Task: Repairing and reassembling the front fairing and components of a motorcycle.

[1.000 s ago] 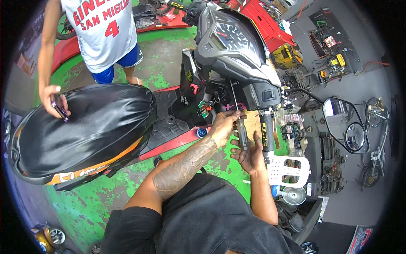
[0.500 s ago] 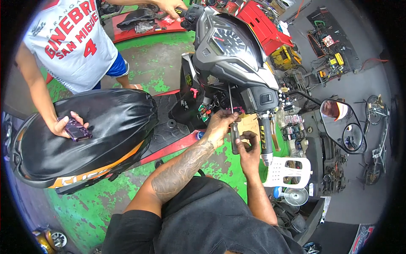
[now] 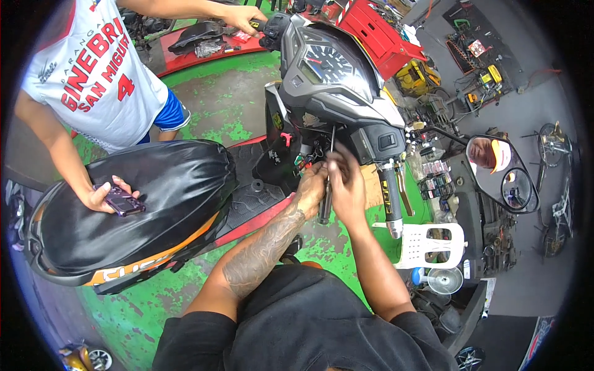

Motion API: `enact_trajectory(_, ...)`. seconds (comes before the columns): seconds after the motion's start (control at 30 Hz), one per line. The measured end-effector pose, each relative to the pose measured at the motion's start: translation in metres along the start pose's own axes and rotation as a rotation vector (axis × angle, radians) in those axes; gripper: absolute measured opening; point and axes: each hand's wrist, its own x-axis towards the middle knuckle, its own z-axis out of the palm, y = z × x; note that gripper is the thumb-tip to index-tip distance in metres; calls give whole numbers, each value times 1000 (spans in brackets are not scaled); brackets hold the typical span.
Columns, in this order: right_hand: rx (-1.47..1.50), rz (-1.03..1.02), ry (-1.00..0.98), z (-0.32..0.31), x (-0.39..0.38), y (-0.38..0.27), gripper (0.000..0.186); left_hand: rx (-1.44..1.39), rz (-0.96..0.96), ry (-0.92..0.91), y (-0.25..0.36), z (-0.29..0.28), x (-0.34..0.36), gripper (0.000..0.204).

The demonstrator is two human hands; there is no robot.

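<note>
Your left hand [image 3: 312, 187] is wrapped round the screwdriver [image 3: 325, 213], which points up from between both hands toward the scooter's handlebar cover [image 3: 349, 112]; your right hand [image 3: 348, 187] blurs beside it, its grip impossible to tell.

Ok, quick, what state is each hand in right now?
Left hand: closed, holding the dark-handled metal screwdriver.
Right hand: partly blurred beside it; grip cannot be told.
</note>
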Motion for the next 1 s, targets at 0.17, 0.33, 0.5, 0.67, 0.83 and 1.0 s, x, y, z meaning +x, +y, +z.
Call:
enact_trajectory(0.17,442,397,171,42,53,14,43,133,109,-7,1,-49,17,24)
enact_trajectory(0.33,451,440,547,74,78,23,27,465,115,-45,27,-73,5,24)
enact_trajectory(0.5,560,356,885,95,106,52,16,599,180,46,35,-111,-29,26)
enact_trajectory(0.67,587,212,1088,103,133,81,15,863,349,138,52,-144,-58,25)
enact_trajectory(0.83,605,92,1109,121,124,54,33,819,389,280,94,-177,-89,25)
enact_trajectory(1.0,804,123,1013,125,108,38,22,878,422,414,127,-205,-105,25)
